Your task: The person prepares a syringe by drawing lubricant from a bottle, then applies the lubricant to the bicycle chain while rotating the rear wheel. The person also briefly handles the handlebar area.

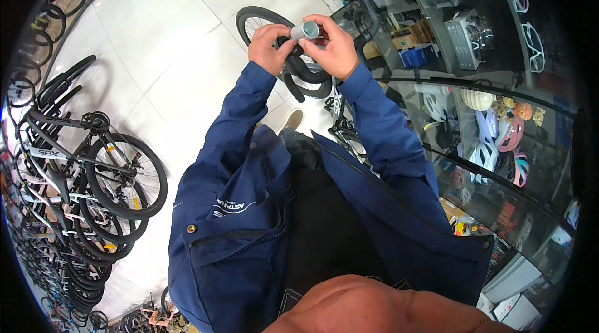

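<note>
Both hands hold a short, light grey, hollow cylinder (304,31) whose round open end shows a pale greenish inside. My left hand (269,47) is closed at its left side, with fingertips and thumb against it. On the other side, my right hand (335,49) grips it with thumb and fingers near the open rim. Whether it is a cup or a tube cannot be told. Directly beneath the hands stands a bicycle with black curved handlebars (310,75), partly hidden by them. Its front wheel (244,13) shows just beyond my left hand.
A long row of bicycles (125,177) lines the left side, and more wheels (53,24) stand at the far left. Along the right runs a glass display case (430,77) with boxes and several helmets (483,161). My shoe (293,119) rests on light floor tiles (168,39).
</note>
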Tool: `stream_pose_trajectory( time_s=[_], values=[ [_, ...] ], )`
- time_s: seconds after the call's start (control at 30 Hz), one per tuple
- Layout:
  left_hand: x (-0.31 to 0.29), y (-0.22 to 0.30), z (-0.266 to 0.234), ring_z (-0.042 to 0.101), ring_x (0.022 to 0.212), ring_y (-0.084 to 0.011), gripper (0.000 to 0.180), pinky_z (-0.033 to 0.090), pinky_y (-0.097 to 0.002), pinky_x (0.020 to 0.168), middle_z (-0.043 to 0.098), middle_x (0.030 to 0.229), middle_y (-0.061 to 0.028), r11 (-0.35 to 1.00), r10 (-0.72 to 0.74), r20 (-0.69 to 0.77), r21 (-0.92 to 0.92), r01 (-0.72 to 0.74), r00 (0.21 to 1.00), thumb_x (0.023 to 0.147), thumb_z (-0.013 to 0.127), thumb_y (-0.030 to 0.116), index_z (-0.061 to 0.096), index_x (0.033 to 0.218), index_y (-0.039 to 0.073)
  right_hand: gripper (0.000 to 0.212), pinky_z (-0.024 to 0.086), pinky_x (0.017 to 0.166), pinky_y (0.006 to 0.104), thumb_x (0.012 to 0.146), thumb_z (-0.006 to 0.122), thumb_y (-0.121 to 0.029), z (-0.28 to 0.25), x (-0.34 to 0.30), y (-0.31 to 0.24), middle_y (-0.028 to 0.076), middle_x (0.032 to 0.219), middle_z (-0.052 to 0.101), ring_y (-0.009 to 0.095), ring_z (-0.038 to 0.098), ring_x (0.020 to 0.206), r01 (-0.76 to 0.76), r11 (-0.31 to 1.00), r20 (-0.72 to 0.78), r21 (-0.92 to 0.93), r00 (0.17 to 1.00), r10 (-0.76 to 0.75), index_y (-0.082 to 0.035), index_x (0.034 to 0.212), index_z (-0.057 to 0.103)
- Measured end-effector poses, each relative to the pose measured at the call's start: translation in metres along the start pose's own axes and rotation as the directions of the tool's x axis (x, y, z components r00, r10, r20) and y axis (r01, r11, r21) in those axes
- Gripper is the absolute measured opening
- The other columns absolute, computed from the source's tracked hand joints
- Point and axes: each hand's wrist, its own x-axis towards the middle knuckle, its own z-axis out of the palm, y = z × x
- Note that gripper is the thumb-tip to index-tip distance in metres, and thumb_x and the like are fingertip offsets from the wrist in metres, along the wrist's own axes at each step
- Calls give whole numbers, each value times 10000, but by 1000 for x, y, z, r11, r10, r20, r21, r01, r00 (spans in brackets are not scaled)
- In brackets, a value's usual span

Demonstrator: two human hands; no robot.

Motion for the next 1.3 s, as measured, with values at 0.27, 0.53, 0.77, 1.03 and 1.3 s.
stream_pose_trajectory(
  time_s=[0.27, 0.53, 0.77, 1.03, 1.3],
  values=[
    [4, 0, -2, 641, 1146, -315, 280, 512, -405, 991, 716, 1176, -96, 993, 110, 54, 37, -112, 992, 823, 783, 33, 719, 1093, 71, 474, 609, 784, 298, 841, 811, -81, -3, 0, -1, 110, 1081, 727, 161, 729, 918, -25, 1000, 8, -1, 1000, 25, -39, 1276, 628],
    [10, -3, -8, 633, 1145, -333, 288, 495, -424, 1009, 705, 1173, -98, 995, 104, 91, -7, -104, 990, 817, 784, 42, 702, 1092, 68, 481, 603, 819, 295, 856, 811, -77, -3, 1, -3, 101, 1111, 723, 150, 718, 961, -16, 999, 30, -34, 999, 17, -24, 1289, 609],
    [12, 2, -11, 631, 1146, -340, 262, 487, -435, 1018, 705, 1159, -101, 992, 115, 119, -58, -109, 986, 828, 766, 38, 694, 1079, 56, 490, 588, 881, 285, 885, 798, -60, -4, 1, -6, 85, 1158, 709, 128, 692, 1039, -54, 997, 66, -51, 996, 58, -13, 1324, 585],
    [20, -3, -15, 633, 1142, -344, 257, 491, -435, 1015, 708, 1176, -101, 984, 176, 203, -49, -170, 963, 837, 766, 69, 692, 1082, 53, 498, 593, 872, 290, 883, 807, -72, -5, 0, -7, 97, 1163, 714, 131, 697, 1033, -62, 997, 75, -52, 995, 66, -16, 1326, 587],
    [30, -6, -23, 633, 1129, -368, 278, 509, -441, 982, 702, 1171, -141, 960, 271, 288, -15, -279, 919, 846, 767, 93, 689, 1105, 31, 454, 602, 769, 291, 847, 826, -118, -1, 1, -9, 113, 1046, 744, 154, 740, 883, 9, 999, 10, -34, 1000, -8, -38, 1249, 634]
  ],
)
